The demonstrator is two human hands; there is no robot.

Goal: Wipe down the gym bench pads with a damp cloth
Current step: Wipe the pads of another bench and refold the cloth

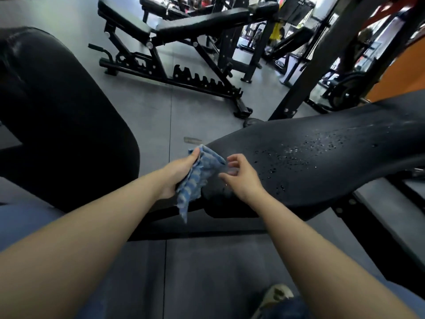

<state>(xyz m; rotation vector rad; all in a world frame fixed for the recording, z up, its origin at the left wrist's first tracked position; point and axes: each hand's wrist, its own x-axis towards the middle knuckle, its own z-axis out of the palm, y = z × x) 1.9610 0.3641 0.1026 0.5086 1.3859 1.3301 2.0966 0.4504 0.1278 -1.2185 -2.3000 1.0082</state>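
Left hand (178,174) grips the bunched blue cloth (197,178) at the near tip of the wet bench pad (322,162); right hand (241,178) hovers beside it, fingers loose, holding nothing. Droplets (317,148) sit toward 2 o'clock, unwiped. Risk: a balled cloth would likely smear or skip them, and its hanging tail could snag on the frame below or drip on the floor (184,111).

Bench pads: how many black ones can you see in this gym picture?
4 clearly: the wet pad beside the hands, a big pad at left, and the far bench's seat pad and back pad. Others may hide in the background clutter.
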